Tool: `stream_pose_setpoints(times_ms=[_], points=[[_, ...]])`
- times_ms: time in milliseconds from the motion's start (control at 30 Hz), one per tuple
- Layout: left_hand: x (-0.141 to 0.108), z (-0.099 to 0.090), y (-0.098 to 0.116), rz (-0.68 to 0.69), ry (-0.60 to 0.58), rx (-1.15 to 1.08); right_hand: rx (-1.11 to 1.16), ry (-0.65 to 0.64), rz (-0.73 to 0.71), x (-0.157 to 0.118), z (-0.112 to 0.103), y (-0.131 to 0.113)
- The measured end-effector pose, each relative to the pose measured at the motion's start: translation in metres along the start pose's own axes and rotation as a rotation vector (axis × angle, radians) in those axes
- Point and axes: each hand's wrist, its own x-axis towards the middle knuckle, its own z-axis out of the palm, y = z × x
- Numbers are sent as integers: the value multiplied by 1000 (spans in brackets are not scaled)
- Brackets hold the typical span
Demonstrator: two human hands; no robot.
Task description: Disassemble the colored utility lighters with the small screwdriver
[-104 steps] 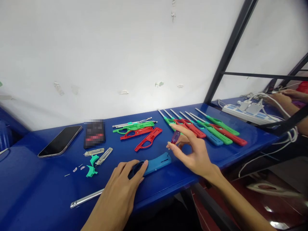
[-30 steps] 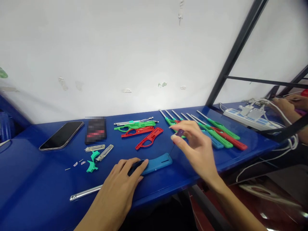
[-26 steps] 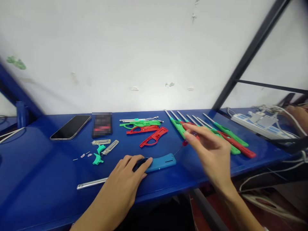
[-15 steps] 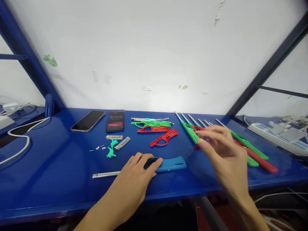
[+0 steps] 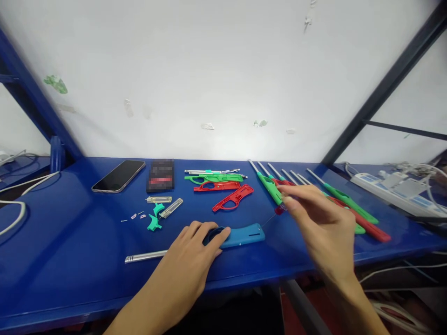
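A blue long-nosed lighter (image 5: pixel 244 236) lies flat on the blue table, its silver tube (image 5: pixel 145 256) toward the left. My left hand (image 5: pixel 190 253) is closed on it around the trigger loop and presses it to the tabletop. In my right hand (image 5: pixel 323 225) is a screwdriver (image 5: pixel 280 209) with a red, see-through handle, pinched between thumb and fingers. Its thin shaft slants down to the right end of the lighter's handle. Whether the tip sits in a screw is too small to tell.
Behind lie red half-shells (image 5: pixel 233 198), a green half-shell (image 5: pixel 223 178), clear fuel tanks (image 5: pixel 159 199) and teal triggers (image 5: pixel 154 222). A phone (image 5: pixel 118 176) and a dark box (image 5: pixel 160 175) stand further left. Several whole lighters (image 5: pixel 370 225) lie at right, near a power strip (image 5: pixel 387 190).
The whole view has shifted a little, so things appear further left. My right fingers have changed their pose slightly on the screwdriver handle; the left hand keeps its hold on the lighter.
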Motion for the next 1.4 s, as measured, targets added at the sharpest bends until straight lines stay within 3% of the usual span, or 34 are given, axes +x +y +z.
stream_pose_setpoints(times_ms=[200, 367, 500, 1067, 1267, 1400], points=[[2, 2, -3, 25, 34, 16, 119, -90, 12, -2, 3, 5], [1, 3, -4, 36, 53, 40, 95, -31, -11, -4, 6, 8], [0, 6, -5, 20, 64, 37, 89, -65, 5, -4, 6, 8], [4, 2, -5, 39, 50, 26, 81, 33, -150, -9, 10, 12], [4, 0, -4, 33, 34, 26, 95, -37, -45, -12, 10, 11], [3, -1, -3, 44, 42, 33, 121, -40, -62, -9, 12, 12]])
